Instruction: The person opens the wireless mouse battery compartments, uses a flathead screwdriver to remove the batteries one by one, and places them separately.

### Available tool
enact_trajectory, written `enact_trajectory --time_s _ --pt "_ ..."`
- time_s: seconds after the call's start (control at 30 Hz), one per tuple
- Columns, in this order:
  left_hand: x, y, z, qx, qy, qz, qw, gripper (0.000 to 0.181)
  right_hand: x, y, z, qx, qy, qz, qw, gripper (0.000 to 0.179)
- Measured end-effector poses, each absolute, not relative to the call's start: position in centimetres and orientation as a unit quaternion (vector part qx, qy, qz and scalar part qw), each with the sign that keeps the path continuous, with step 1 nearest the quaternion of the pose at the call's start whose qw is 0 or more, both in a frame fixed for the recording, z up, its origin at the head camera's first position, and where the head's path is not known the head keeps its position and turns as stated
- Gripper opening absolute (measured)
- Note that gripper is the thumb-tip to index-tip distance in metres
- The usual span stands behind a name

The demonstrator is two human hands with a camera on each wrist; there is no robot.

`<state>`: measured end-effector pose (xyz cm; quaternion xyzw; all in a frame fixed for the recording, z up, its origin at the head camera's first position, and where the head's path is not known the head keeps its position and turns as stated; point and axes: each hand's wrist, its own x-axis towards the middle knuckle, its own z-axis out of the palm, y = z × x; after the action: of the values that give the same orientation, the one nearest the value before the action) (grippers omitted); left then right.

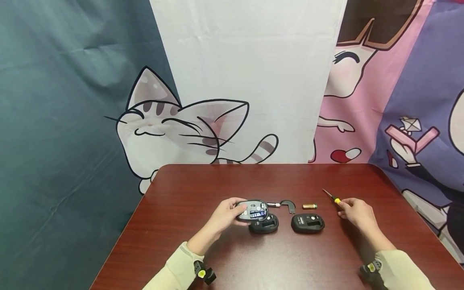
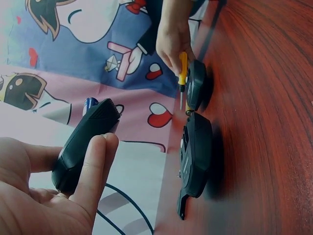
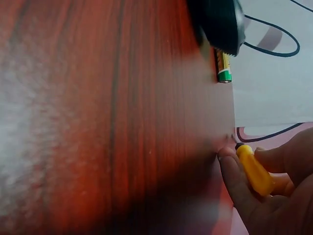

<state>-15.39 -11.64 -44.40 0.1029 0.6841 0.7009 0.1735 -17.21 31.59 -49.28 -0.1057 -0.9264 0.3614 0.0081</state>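
In the head view my left hand (image 1: 225,215) grips a computer mouse (image 1: 250,205), underside up, thumb on top and fingers beneath. Its battery bay is uncovered, and a blue battery (image 2: 89,104) pokes out past the rim in the left wrist view. The held mouse overlaps a black mouse (image 1: 264,228) lying belly-up below it. To the right, my right hand (image 1: 358,213) holds a small screwdriver by its yellow handle (image 3: 255,171). The thin shaft (image 1: 328,193) points away and to the left. A second black mouse (image 1: 307,224) lies upturned between the hands.
A gold and green battery (image 1: 309,206) lies behind the second mouse. A dark hook-shaped piece (image 1: 290,204) and a small silvery stick (image 1: 273,205) rest to its left. The brown wooden table (image 1: 195,181) ends at a printed cloth backdrop (image 1: 253,72).
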Motion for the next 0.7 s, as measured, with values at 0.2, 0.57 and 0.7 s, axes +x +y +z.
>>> enact_trajectory --time_s 0.2,0.57,0.7 --pt "-15.3 -11.9 -44.3 0.102 0.686 0.698 0.177 0.038 -17.7 31.4 -49.4 -0.096 -0.964 0.248 0.027 0.036" --pt "-15.2 -12.2 -44.4 0.099 0.681 0.703 0.179 0.036 -18.2 30.7 -49.6 -0.079 -0.971 0.225 -0.028 0.038" --pt "-15.3 -12.3 -44.4 0.101 0.679 0.705 0.178 0.036 -18.4 30.6 -49.5 -0.079 -0.970 0.225 -0.046 0.041"
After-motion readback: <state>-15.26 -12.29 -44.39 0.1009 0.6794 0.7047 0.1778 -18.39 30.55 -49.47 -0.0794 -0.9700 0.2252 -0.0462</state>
